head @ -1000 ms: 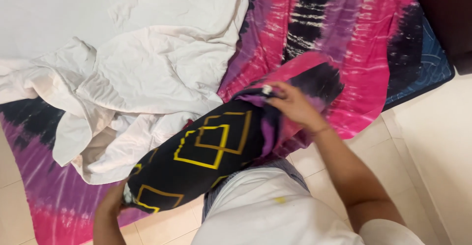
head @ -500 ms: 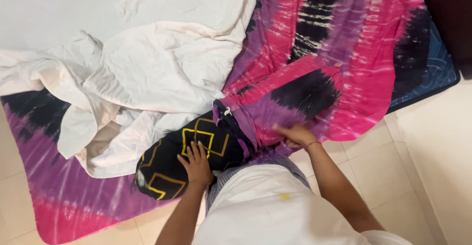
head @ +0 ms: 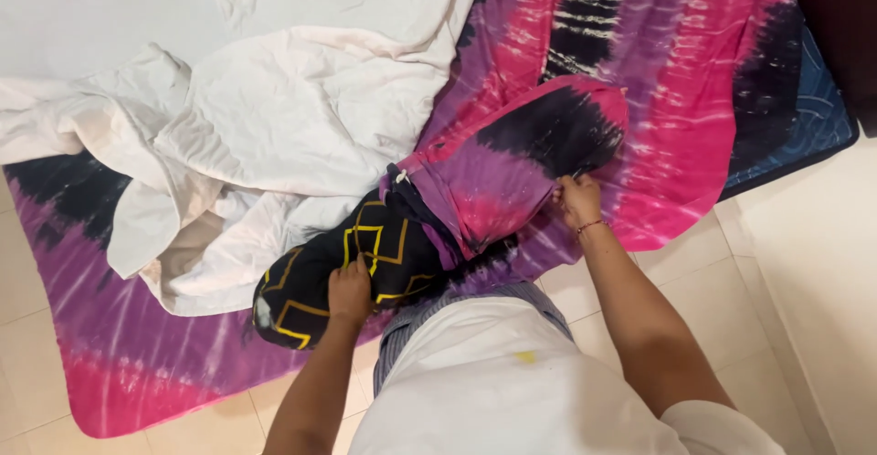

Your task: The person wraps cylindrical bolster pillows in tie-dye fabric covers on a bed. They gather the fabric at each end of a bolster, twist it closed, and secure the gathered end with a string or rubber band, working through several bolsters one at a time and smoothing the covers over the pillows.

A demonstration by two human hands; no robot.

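A black pillow with yellow square outlines (head: 333,268) lies on a pink, purple and black tie-dye sheet (head: 694,99). Its far end sits inside a matching tie-dye pillowcase (head: 512,167). My left hand (head: 349,292) presses flat on the bare black part of the pillow, fingers on the fabric. My right hand (head: 575,201) pinches the right edge of the pillowcase near its black patch.
A crumpled white sheet (head: 274,135) is heaped over the left half of the bed. Pale floor tiles (head: 795,263) run along the right and bottom. A dark piece of furniture (head: 840,35) stands at the top right corner.
The pillowcase has been drawn further over the pillow, which now lies more to the right. My left hand moved up onto the pillow and my right hand shifted to the case's right edge.
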